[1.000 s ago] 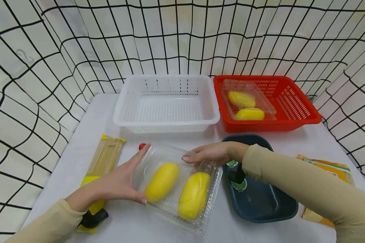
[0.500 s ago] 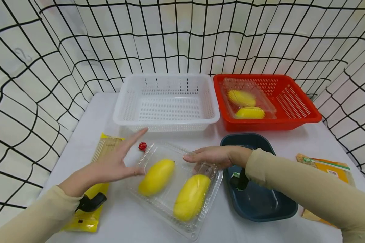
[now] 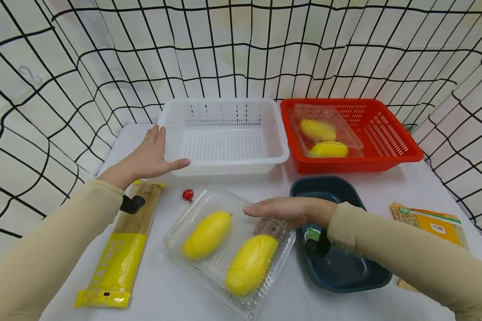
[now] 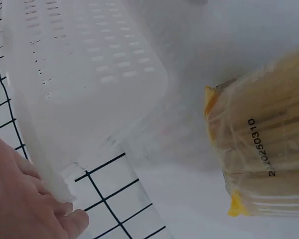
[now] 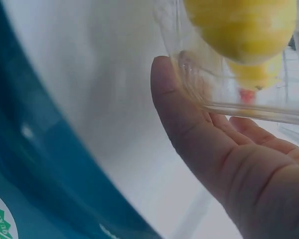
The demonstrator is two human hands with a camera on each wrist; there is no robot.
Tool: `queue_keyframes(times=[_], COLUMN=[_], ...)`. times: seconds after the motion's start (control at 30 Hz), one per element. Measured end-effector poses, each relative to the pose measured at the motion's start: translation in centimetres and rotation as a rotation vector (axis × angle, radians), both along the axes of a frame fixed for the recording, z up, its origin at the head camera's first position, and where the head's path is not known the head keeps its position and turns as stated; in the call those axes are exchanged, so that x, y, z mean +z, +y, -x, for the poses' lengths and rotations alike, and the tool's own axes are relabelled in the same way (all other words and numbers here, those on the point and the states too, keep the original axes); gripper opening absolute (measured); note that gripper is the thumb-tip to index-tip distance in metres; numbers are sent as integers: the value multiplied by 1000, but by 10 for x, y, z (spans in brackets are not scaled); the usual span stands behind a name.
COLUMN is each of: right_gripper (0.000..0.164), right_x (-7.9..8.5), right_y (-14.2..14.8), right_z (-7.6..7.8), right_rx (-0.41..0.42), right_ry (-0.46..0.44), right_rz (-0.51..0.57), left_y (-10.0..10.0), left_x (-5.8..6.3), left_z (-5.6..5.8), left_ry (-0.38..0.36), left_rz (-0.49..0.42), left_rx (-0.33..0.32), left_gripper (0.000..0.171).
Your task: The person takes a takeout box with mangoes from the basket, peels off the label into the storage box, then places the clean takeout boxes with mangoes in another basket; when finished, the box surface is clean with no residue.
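My right hand [image 3: 291, 210] grips the back right edge of a clear plastic clamshell box [image 3: 233, 232], which holds two yellow mangoes [image 3: 251, 265]. In the right wrist view, the thumb and fingers [image 5: 187, 124] lie along opposite faces of the box's edge. My left hand [image 3: 146, 156] is at the left end of a white perforated basket [image 3: 225, 167], thumb spread from the straight fingers. The left wrist view has its fingertips right at the basket's rim [image 4: 45, 174]. Inside the white basket nothing lies.
A red basket [image 3: 357, 166] at the back right holds another boxed pair of yellow mangoes [image 3: 328, 149]. Beside my right forearm sits a dark blue tub [image 3: 345, 272], with an orange packet [image 3: 438, 227] beyond. A noodle packet [image 3: 120, 254] and a small red wrapped sweet [image 3: 188, 194] lie leftward.
My left hand has let go of the clamshell box and moved up and left to the white basket. The box has come down a little, my right hand still gripping it.
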State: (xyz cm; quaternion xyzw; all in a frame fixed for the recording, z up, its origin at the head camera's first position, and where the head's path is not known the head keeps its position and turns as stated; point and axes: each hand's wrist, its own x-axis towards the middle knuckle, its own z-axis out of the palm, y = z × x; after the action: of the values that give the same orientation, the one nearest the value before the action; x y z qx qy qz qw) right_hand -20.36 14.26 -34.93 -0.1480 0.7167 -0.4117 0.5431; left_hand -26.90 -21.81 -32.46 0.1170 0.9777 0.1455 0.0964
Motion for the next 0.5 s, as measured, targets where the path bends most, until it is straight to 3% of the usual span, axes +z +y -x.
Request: queue_keyframes(times=[0.13,0.27,0.5], right_gripper=[72,72,91], right_x=[8,22,51], right_y=[6,20,59], right_z=[0,2,11], right_rx=[-17,-59,-157], right_ry=[33,68,140], right_rz=[23,91,228], left_y=[-3,-6,-7], left_x=[-5,-5,-4], left_z=[10,15,16], left_ry=[-73,-72,-58], left_rz=[36,40,67], left_rx=[-7,-5,-3], left_gripper=[127,129,131])
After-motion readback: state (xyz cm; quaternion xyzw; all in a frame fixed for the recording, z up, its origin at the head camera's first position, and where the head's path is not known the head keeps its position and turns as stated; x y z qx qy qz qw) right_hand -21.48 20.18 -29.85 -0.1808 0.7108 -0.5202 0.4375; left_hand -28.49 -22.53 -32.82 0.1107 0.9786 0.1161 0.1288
